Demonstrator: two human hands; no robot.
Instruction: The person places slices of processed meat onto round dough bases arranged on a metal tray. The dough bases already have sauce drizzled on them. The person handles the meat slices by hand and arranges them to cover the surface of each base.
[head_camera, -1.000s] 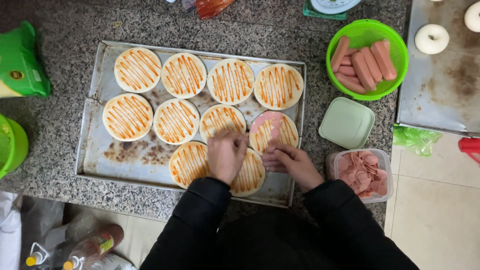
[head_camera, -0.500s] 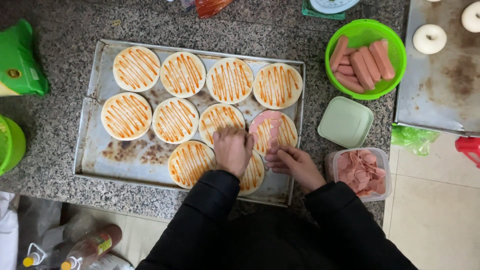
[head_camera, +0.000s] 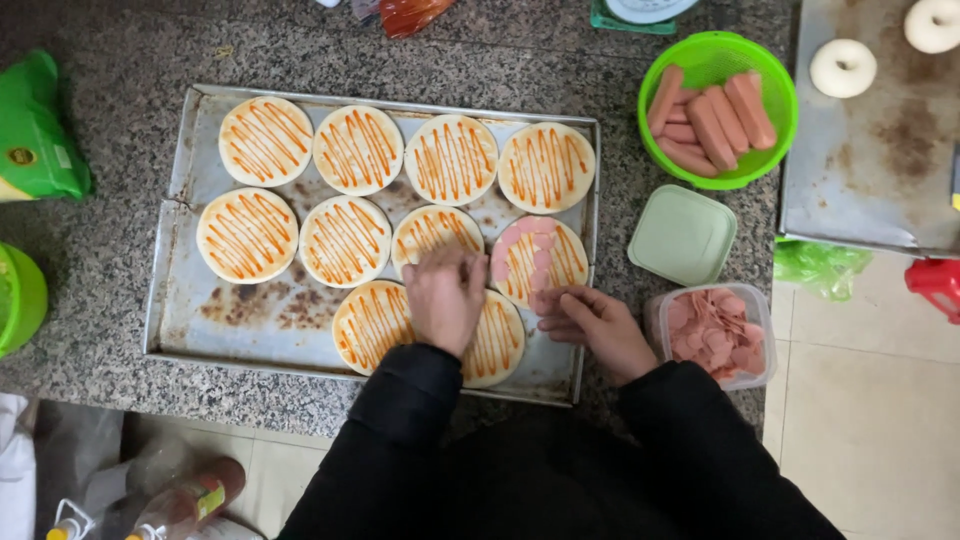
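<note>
Left hand (head_camera: 445, 300) had slid up the tray (head_camera: 180, 300) — fingers together, flat on the lower round (head_camera: 495, 340). Right hand (head_camera: 590, 325) stayed beside the sliced round (head_camera: 540, 260), fingers pinched on a pink slice (head_camera: 540, 300) — topping carried on, tub (head_camera: 715, 330) close by.

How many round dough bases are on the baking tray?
10. Four along the back row, four in the middle, two in front, partly under the left hand.
</note>
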